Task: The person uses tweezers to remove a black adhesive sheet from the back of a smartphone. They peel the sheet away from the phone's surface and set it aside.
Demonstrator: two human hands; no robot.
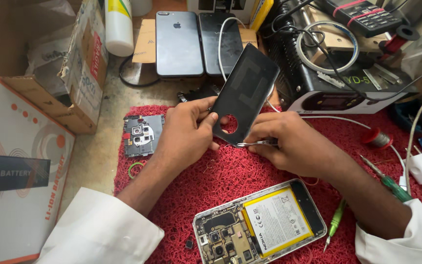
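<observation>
Over the red mat: both hands work just above the red looped mat (250,171) that covers the middle of the bench.
Left hand: the left hand (184,134) pinches the dark back cover (247,88) at its lower edge, thumb beside the round camera hole; the grip is narrow and closed on the panel.
Right hand: the right hand (289,144) holds slim metal tweezers (254,143), tips pointing at the cover's bottom edge; the grip is tight on the tool.
Back cover: held tilted, upper end toward the machine behind it.
Handling: it looks thin, light and stiff but bendable, likely to crack if flexed; best held by the edges, away from the hole.
Opened phone: an opened phone (260,222) lies near the bottom of the mat, its white and yellow battery exposed.
Loose part: a small circuit module (142,134) lies at the mat's left edge.
Packages: a white and orange battery box (15,171) lies at left; an open brown carton (81,73) sits behind it.
Far bench: two phones (196,44) lie face down; a white bottle (119,27) stands beside them.
</observation>
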